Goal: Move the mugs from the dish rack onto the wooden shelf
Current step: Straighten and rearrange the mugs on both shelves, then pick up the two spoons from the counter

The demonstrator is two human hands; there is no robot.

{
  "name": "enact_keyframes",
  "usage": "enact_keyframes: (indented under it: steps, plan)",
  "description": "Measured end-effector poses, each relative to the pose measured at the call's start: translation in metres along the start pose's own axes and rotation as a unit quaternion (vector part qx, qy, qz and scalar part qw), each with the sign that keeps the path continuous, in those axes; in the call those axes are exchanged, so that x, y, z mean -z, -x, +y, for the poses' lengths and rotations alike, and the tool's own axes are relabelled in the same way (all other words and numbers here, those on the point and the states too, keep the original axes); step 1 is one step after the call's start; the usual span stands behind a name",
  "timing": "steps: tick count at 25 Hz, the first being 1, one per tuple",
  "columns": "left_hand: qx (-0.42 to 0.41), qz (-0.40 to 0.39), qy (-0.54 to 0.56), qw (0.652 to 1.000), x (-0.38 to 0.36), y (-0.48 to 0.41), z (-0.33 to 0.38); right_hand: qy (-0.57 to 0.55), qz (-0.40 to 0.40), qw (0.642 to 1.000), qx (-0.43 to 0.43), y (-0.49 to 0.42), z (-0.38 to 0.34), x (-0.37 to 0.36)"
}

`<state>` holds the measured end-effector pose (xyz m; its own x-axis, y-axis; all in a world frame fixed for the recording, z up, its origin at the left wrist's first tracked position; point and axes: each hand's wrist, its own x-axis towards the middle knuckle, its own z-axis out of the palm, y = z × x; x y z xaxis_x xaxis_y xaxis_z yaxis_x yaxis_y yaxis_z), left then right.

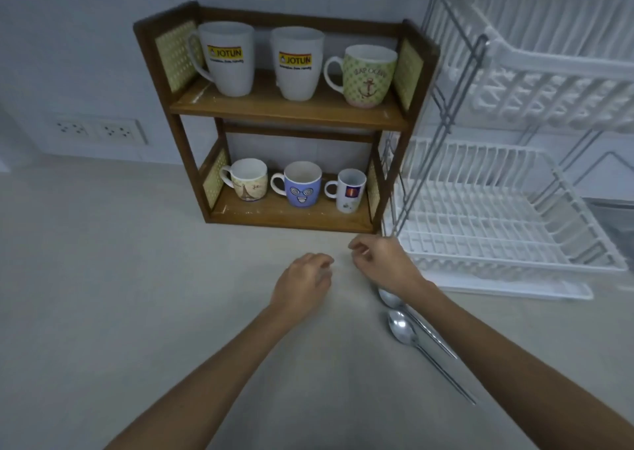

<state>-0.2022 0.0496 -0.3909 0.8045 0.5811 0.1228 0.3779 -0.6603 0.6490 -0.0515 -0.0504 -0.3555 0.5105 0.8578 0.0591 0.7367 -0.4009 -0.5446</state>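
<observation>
A: Start with the big things; what fills the right side?

B: The white dish rack, two tiers, both bare as far as I can see; no mug left in either; its far top corner runs out of view, so I cannot swear to that part.

A: And the wooden shelf?

B: Left of the rack, just beside it, against the far wall; six mugs on it; top board holds two tall white Jotun mugs and a green anchor mug at the right; lower board holds a tower-print mug, a blue face mug and a small white mug.

A: So the task looks finished?

B: That is my judgement; every mug in sight stands upright on the shelf.

A: The hands?

B: Both empty, over the near counter; the left hand hangs with fingers loosely curled, gripping nothing; the right hand likewise, fingers bent but closed on nothing, near the rack's near-left corner.

A: What could still go wrong?

B: Two spoons lie under the right forearm; a careless sweep could send them skidding; the anchor mug sits tight to the shelf's right side panel, so a knock to the shelf might tip it.
</observation>
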Motion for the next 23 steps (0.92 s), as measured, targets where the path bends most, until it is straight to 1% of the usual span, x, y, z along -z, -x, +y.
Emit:
enact_keyframes:
  steps: [2,4,5,7,8,10,12,15,17,18,19,21,23]
  plan:
    - [-0.022,-0.026,-0.003,0.999,-0.027,0.026,0.019,-0.001,-0.012,1.000,-0.023,0.028,0.023,0.002]
    - [-0.081,-0.039,-0.047,0.995,-0.061,0.052,0.054,-0.007,-0.017,0.997,-0.071,0.061,0.057,0.012]
    - [-0.114,-0.041,-0.071,0.990,-0.069,0.060,0.060,-0.007,-0.015,0.996,-0.091,0.067,0.065,0.010]
    - [-0.167,-0.043,-0.093,0.981,-0.092,0.076,0.081,0.015,-0.019,0.993,-0.114,0.085,0.086,0.015]
    - [-0.182,-0.044,-0.108,0.976,-0.103,0.082,0.091,0.030,-0.029,0.992,-0.118,0.095,0.096,0.017]
    - [-0.173,-0.053,-0.176,0.968,-0.119,0.090,0.104,0.039,-0.050,0.991,-0.116,0.107,0.113,0.021]
    - [-0.141,-0.041,-0.213,0.966,-0.129,0.096,0.107,0.054,-0.078,0.990,-0.103,0.113,0.120,0.020]
    - [-0.058,-0.027,-0.229,0.971,-0.129,0.105,0.112,0.082,-0.106,0.987,-0.088,0.116,0.123,0.017]
    - [-0.012,-0.004,-0.249,0.968,-0.127,0.111,0.113,0.090,-0.116,0.986,-0.081,0.117,0.123,0.016]
    - [0.014,0.017,-0.264,0.964,-0.126,0.113,0.114,0.091,-0.121,0.985,-0.086,0.118,0.123,0.015]
    - [0.055,0.022,-0.269,0.961,-0.125,0.115,0.116,0.090,-0.124,0.983,-0.097,0.119,0.122,0.016]
    - [0.156,0.021,-0.270,0.950,-0.127,0.115,0.115,0.071,-0.138,0.978,-0.140,0.120,0.121,0.017]
    - [0.232,0.036,-0.207,0.950,-0.129,0.114,0.115,0.037,-0.160,0.971,-0.174,0.122,0.119,0.019]
